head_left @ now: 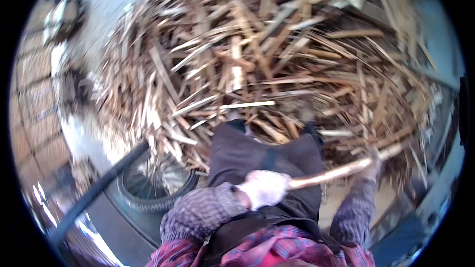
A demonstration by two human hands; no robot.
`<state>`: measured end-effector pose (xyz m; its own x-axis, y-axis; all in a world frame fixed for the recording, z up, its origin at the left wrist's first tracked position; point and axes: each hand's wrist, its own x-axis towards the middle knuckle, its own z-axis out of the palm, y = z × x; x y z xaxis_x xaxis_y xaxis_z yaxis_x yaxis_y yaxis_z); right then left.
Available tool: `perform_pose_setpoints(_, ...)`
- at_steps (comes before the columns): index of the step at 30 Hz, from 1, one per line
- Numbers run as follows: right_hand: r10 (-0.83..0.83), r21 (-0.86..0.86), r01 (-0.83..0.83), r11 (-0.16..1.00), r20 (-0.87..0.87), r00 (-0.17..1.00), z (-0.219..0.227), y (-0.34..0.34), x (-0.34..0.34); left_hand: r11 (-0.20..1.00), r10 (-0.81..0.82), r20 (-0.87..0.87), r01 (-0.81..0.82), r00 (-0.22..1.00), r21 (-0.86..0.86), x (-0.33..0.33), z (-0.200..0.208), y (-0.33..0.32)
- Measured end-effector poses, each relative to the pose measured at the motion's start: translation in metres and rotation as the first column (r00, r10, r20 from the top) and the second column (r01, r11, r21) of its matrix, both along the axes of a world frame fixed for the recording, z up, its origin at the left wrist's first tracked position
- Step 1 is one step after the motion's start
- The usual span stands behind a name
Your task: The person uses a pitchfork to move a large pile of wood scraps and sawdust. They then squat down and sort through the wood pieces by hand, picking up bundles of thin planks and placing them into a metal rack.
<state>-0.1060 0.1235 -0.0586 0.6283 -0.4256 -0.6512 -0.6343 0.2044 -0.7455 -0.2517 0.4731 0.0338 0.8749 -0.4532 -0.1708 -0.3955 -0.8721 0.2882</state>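
In front of my body I hold a long, pale brown wooden stick (341, 172) with both hands. My left hand (267, 188), in a whitish glove, is closed round its near end by my lap. Farther along to the right, my right hand (372, 165) grips it, partly blurred. The stick slants up to the right, and its far end merges with the wood behind it; whether it is a tool's handle I cannot tell. Beyond my dark-trousered legs spreads a big heap of split wood strips (237, 64). One bright, thin strip (247, 105) lies crosswise near my knees.
A spoked wheel with a black tyre (156, 200) stands at my left, beside a dark bar (99, 188). Stacked tan blocks (37, 96) line the far left. Pale ground (106, 7) shows beyond the heap. At the right edge is a bluish surface (443, 54).
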Motion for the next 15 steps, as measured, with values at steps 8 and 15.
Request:
perform_pose_setpoints(8, -0.389, -0.089, 0.379, 0.921, -0.227, 0.893, -0.025, -0.060, 0.054, 0.987, 0.109, -0.795, -0.159, 0.597, 0.016, 0.085, -0.036, -0.129)
perform_pose_setpoints(15, -0.463, 0.182, 0.481, 0.858, -0.132, 0.876, -0.064, -0.106, 0.040, 0.971, 0.121, -0.799, 0.098, 0.588, 0.220, 0.105, -0.036, -0.147)
